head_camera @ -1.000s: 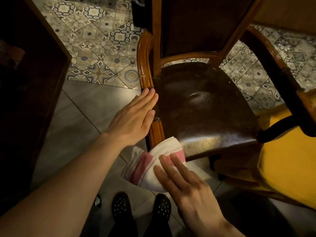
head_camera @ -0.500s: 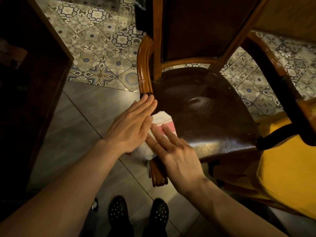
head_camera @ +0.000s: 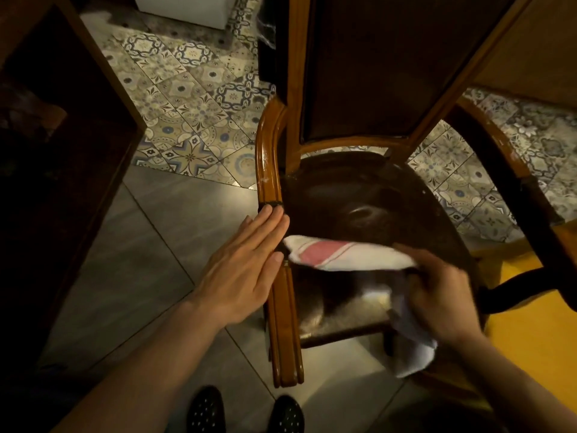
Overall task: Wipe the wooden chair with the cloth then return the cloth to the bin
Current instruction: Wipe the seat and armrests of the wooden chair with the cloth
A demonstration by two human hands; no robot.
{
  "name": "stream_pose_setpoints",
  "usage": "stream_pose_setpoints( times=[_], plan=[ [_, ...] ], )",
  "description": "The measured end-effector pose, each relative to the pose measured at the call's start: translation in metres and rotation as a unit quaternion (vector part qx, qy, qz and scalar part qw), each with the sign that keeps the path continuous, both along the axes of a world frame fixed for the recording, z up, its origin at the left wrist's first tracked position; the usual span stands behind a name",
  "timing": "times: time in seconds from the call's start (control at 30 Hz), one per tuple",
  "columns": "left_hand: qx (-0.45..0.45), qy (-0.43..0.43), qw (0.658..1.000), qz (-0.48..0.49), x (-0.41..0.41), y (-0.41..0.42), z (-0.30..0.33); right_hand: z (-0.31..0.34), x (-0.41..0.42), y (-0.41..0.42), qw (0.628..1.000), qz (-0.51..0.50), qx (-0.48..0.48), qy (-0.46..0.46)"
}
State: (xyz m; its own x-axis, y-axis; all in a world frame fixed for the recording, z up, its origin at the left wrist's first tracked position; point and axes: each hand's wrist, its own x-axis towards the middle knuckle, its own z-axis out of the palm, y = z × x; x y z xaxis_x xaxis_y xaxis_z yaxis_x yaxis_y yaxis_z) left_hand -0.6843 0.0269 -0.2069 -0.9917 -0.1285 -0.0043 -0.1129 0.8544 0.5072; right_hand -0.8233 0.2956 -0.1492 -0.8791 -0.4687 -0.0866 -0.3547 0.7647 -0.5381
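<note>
The right hand [head_camera: 443, 295] grips the soft, light cloth [head_camera: 343, 254] bunched at one end above the chair [head_camera: 359, 207] seat, while the left hand [head_camera: 246, 267] rests flat and open on the near armrest.

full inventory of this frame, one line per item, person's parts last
wooden chair: 1, brown frame with dark seat, centre
cloth: 1, white with pink stripe, over the seat, held
dark cabinet: 1, dark brown, left edge
patterned floor tiles: many, beige and blue, behind the chair
grey floor tiles: several, grey, under the left arm
yellow cushion: 1, yellow, right of the chair
white box: 1, white, top edge
shoes: 2, black dotted, bottom
left hand: 1, flat on chair's armrest
right hand: 1, gripping cloth
</note>
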Motion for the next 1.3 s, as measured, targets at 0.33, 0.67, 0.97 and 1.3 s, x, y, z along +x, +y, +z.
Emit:
stream_pose_setpoints(
  times=[0.33, 0.67, 0.97, 1.3],
  plan=[
    [-0.067, 0.006, 0.998, -0.010, 0.000, 0.005, -0.013, 0.023, -0.062, -0.138, 0.986, 0.085, -0.127, 0.067],
    [-0.042, 0.031, 0.998, -0.046, 0.000, -0.003, -0.013, -0.013, -0.077, -0.178, 0.854, 0.496, 0.126, 0.094],
    [-0.056, 0.007, 0.998, -0.041, 0.000, -0.002, -0.016, -0.014, -0.117, -0.261, 0.869, 0.405, 0.203, 0.198],
    [-0.063, -0.015, 0.997, -0.039, -0.001, -0.003, -0.010, -0.013, -0.096, -0.265, 0.888, 0.395, 0.160, 0.172]
  ],
)
